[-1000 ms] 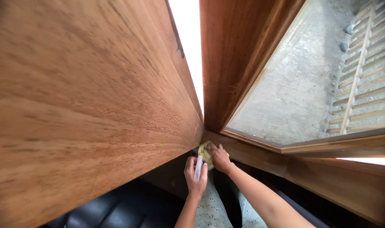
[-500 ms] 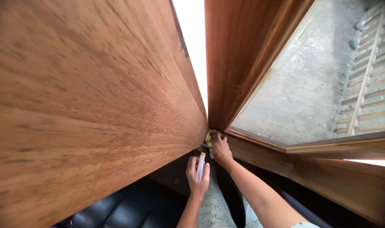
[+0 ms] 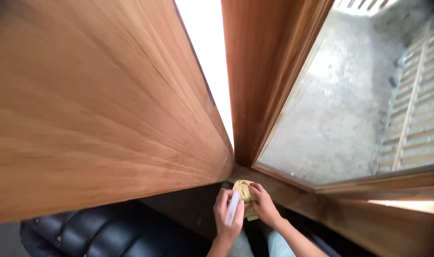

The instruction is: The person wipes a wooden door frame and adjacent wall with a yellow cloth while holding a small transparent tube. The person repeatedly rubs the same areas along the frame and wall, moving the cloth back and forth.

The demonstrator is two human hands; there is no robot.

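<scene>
My left hand grips a small clear plastic bottle, held upright with its top pointing at the cloth. My right hand holds a crumpled yellow cloth just below the lower corner of the wooden window frame. The two hands are side by side, nearly touching, in the lower middle of the head view. The cloth sits between the bottle's top and the frame's bottom rail.
A large wooden panel fills the left. A glass pane on the right looks out on grey ground and a slatted wooden rack. A black padded seat lies at lower left.
My right hand has drawn the cloth back from the frame corner toward the bottle. The view has tilted upward and both hands now sit lower in the picture.
</scene>
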